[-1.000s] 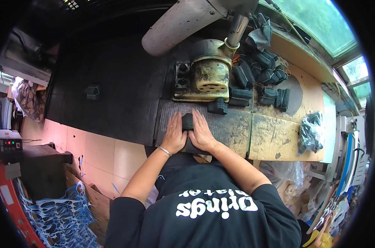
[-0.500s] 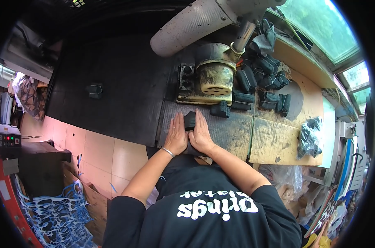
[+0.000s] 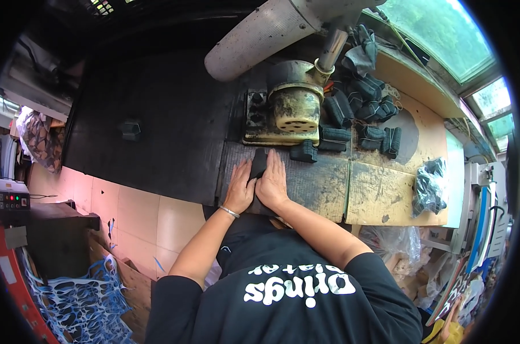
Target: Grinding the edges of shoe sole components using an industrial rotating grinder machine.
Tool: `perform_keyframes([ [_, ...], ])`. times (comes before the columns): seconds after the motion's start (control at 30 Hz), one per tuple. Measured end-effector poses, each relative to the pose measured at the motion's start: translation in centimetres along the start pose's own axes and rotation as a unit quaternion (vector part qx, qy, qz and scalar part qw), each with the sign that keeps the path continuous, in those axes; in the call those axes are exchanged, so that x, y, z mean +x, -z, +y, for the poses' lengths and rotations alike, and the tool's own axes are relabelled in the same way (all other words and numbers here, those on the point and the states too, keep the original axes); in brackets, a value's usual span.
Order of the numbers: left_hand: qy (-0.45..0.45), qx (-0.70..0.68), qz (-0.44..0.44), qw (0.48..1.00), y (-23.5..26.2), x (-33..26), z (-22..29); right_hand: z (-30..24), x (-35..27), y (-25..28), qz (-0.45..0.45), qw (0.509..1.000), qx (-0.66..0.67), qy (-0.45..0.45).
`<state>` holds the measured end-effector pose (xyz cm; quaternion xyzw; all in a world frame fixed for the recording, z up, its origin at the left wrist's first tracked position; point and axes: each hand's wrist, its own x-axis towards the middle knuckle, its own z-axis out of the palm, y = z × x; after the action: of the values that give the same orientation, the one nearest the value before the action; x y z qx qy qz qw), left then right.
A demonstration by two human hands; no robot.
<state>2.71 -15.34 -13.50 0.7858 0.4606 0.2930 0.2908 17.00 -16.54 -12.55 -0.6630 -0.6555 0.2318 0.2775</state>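
A small dark stack of what look like cut fabric pieces [image 3: 259,163] stands between my palms on the worn board, close to the table's front edge. My left hand [image 3: 240,188] presses its left side, fingers stretched forward. Against the right side lies my right hand [image 3: 272,183], also with straight fingers. The thumbs come near each other at the near end of the stack, whose lower part is hidden. Just beyond sits a stained cream-coloured machine [image 3: 296,109] with a holed round housing. A dark bundle [image 3: 303,151] rests beside its base, right of my fingertips.
Several dark bundles [image 3: 338,109] tied with pale bands pile up right of the machine. A grey ribbed cylinder [image 3: 254,40] hangs overhead. One bundle [image 3: 131,130] lies on the dark tabletop [image 3: 168,155] at left. Plastic-wrapped dark pieces [image 3: 429,186] sit at the right edge.
My right hand has shifted slightly left, and both hands lie flatter along the stack. The stack shows narrower between them. The view has moved slightly.
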Motion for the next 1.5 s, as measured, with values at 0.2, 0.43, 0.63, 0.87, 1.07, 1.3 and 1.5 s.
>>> perform_keyframes([
  [0.2,0.144,-0.376,0.009,0.915,1.8,-0.6,0.8,1.4,0.2,3.5,-0.086,0.973,0.215,0.004],
  [0.43,0.154,-0.585,-0.002,0.796,3.2,-0.9,3.2,0.4,-0.4,6.7,-0.187,0.705,0.67,-0.138],
  [0.63,0.127,-0.649,0.001,0.75,4.9,-0.6,3.5,-1.0,0.5,5.8,-0.2,0.68,0.701,-0.084],
  [0.87,0.076,-0.596,0.134,0.788,7.2,5.0,1.9,3.9,-1.5,4.6,-0.116,0.934,0.328,0.083],
  [1.07,-0.01,-0.485,0.233,0.843,9.5,11.5,0.6,4.0,-2.6,3.9,-0.088,0.961,0.233,0.12],
  [1.3,-0.041,-0.411,0.288,0.864,10.5,15.7,2.3,3.8,-2.4,4.3,-0.094,0.961,0.232,0.117],
  [1.5,-0.044,-0.357,0.307,0.881,10.4,17.1,2.6,3.8,-2.1,4.4,-0.097,0.961,0.23,0.118],
])
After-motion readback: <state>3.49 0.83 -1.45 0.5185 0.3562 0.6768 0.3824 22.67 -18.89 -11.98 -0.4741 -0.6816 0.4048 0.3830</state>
